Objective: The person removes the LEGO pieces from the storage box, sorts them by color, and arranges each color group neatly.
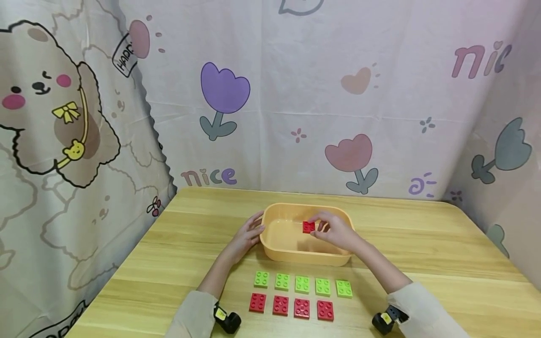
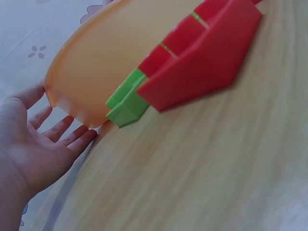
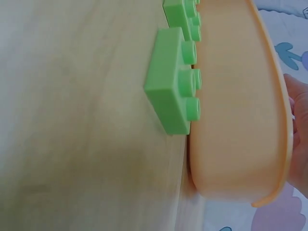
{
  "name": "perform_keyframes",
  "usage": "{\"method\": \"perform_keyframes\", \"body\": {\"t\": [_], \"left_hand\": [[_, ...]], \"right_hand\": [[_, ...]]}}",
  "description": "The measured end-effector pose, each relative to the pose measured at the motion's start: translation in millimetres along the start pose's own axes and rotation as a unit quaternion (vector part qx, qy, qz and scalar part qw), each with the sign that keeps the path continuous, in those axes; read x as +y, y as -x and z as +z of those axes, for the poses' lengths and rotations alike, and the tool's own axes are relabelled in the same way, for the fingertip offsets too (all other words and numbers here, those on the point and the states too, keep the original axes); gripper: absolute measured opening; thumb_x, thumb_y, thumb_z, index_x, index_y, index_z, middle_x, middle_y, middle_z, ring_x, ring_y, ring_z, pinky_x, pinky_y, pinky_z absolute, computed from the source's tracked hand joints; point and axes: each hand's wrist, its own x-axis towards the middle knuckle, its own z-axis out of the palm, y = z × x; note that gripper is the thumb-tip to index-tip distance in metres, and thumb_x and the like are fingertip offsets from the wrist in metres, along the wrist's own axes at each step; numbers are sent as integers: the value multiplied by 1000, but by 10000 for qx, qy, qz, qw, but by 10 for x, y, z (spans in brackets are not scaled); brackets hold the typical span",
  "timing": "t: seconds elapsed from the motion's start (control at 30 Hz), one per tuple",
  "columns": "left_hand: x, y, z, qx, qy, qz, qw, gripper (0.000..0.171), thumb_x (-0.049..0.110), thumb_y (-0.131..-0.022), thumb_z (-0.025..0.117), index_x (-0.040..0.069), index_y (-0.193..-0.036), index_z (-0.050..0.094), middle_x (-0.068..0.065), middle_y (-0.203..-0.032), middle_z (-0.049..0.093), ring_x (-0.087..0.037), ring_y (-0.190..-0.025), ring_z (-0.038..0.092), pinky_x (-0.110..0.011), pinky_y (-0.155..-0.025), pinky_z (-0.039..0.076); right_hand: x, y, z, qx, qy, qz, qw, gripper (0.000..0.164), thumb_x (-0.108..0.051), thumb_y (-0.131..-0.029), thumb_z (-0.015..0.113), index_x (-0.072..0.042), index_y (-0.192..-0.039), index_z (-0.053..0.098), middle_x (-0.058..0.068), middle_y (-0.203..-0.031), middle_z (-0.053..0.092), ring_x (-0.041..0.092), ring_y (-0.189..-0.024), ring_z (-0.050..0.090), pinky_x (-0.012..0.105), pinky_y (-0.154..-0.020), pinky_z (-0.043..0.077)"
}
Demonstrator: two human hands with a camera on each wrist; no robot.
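Observation:
A yellow-orange plastic tub point(image 1: 304, 257) stands on the table. My right hand point(image 1: 336, 232) reaches over its right side and pinches a red toy brick point(image 1: 308, 227) between thumb and fingers, above the tub's floor. In the right wrist view, the tub's wall hides the brick and part of the right hand point(image 3: 299, 132). At the tub's left end, my left hand point(image 1: 246, 238) touches the outside. The left wrist view shows that left hand point(image 2: 41, 154) with its fingers extended and spread against the tub's end wall.
In front of the tub, several green bricks point(image 1: 302, 284) lie in a row, studs up. Nearer to me runs a row of several red bricks point(image 1: 302, 308). The wooden table point(image 1: 422, 253) meets a patterned cloth point(image 1: 287, 94) at the back.

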Motion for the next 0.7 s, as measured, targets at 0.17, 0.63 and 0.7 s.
{"method": "perform_keyframes", "body": {"t": [0.17, 0.63, 0.7], "left_hand": [[-9, -8, -7, 36, -39, -19, 10000, 56, 9, -95, 49, 6, -144, 23, -24, -145, 21, -36, -128, 30, -43, -100, 34], [-8, 9, 7, 113, -7, 30, 9999, 55, 9, -94, 50, 8, -144, 26, -22, -145, 22, -36, -127, 32, -41, -98, 36], [-10, 6, 6, 119, 1, 29, 9999, 55, 8, -94, 49, 8, -144, 26, -23, -145, 21, -36, -127, 32, -42, -99, 36]], "right_hand": [[-58, 99, -36, 46, -21, -114, 9999, 25, -4, -77, 72, -7, -100, 64, 0, -89, 56, 12, -68, 53, 25, -59, 52], [-149, 361, -96, 138, 51, -190, 9997, 27, -8, -77, 73, -12, -102, 64, -5, -92, 57, 10, -71, 53, 26, -62, 51], [-163, 407, -111, 124, 12, -124, 9998, 27, -8, -77, 72, -13, -103, 64, -6, -93, 57, 11, -72, 53, 27, -63, 51]]}}
